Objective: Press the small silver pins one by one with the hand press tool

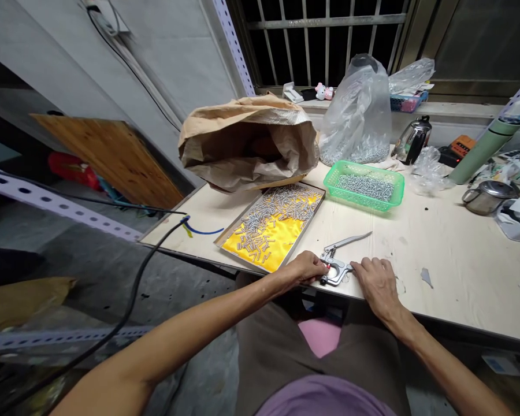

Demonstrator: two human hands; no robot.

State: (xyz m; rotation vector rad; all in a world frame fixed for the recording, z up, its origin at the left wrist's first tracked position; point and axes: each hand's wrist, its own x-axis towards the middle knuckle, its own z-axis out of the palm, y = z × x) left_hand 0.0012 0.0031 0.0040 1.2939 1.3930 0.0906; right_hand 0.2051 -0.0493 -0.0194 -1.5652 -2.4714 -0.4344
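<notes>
Hand press pliers [338,270] with a C-shaped metal jaw lie at the table's front edge, one long handle pointing away to the right. My left hand [305,267] is closed at the left side of the jaw. A small red bit [328,266] shows at its fingertips; what exactly they pinch is too small to tell. From the right, my right hand [377,287] has its fingers closed on the end of the pliers. Left of the pliers, a shallow tray [291,254] lined with yellow cloth holds many small metal pins [264,222].
A green plastic basket [329,180] of similar metal pieces stands behind the pliers. Farther back are an open brown paper bag [247,124] and a clear plastic bag [357,110]. A metal mug [485,196] and a grey scrap [426,277] are to the right.
</notes>
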